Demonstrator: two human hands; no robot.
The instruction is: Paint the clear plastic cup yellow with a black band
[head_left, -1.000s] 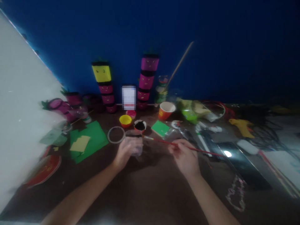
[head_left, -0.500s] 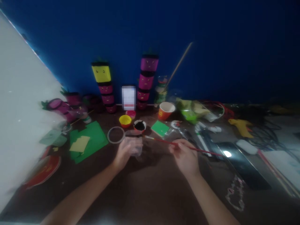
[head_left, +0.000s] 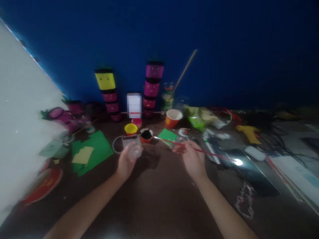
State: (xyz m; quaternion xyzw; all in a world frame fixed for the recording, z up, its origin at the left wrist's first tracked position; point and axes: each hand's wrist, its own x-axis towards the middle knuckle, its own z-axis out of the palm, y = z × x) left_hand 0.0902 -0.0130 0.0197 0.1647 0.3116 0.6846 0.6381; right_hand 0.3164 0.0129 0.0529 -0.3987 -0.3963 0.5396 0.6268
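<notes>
My left hand [head_left: 127, 161] is closed round a clear plastic cup [head_left: 132, 146], held upright a little above the dark table. My right hand [head_left: 190, 159] pinches a thin red-handled paintbrush [head_left: 199, 151]. The brush tip reaches left to the rim of a small orange pot of black paint [head_left: 146, 135]. A yellow paint pot [head_left: 131, 128] stands just left of the black one. A clear ring-shaped lid [head_left: 117, 145] lies on the table beside the cup.
Two towers of stacked pink and yellow painted cups [head_left: 152, 88] stand by the blue wall. An orange paper cup [head_left: 172, 118], green paper sheets [head_left: 91, 151], a yellow glue gun [head_left: 246, 132], a dark tablet [head_left: 249, 169] and cables lie around. A white board [head_left: 22, 126] leans at left.
My left hand has lifted the clear cup up and slightly left. My right hand has moved forward, bringing the brush tip to the black paint pot. The view has tilted a little.
</notes>
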